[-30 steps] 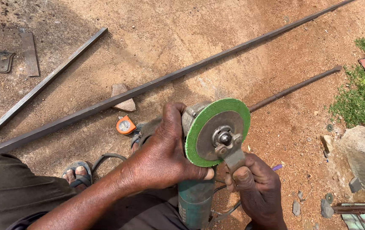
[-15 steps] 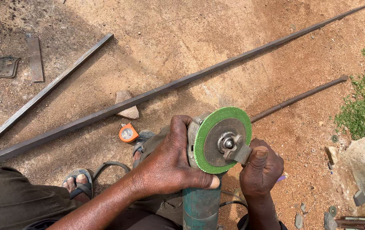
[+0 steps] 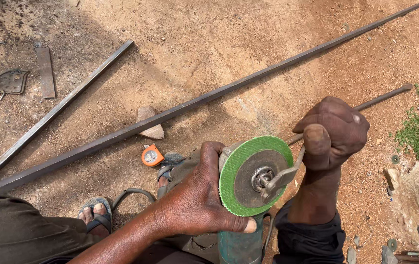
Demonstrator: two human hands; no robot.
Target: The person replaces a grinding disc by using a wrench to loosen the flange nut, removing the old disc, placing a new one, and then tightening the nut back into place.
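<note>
1. The left hand (image 3: 197, 200) reaches in from the lower left, forearm slanting up across the lap, and wraps over the head of the angle grinder (image 3: 241, 242), just behind the green disc (image 3: 255, 175).
2. Its fingers are clenched on the grinder's head; the thumb lies along the lower rim of the green disc, its tip just below the disc.
3. The right hand (image 3: 334, 132) stands up and to the right of the green disc, wrist below, knuckles uppermost.
4. Its fingers are clamped into a tight fist around the handle of a metal spanner wrench (image 3: 282, 177), thumb pressed on top.
5. The wrench slants down and left from the fist; its far end sits on the nut at the centre of the green disc.
6. The green disc faces upward toward the camera, between the two hands, with the grinder's teal body running down from it.
7. Left of the green disc an orange tape measure (image 3: 151, 156) lies on the dirt; beyond it a long steel bar (image 3: 209, 100) runs diagonally.
</note>
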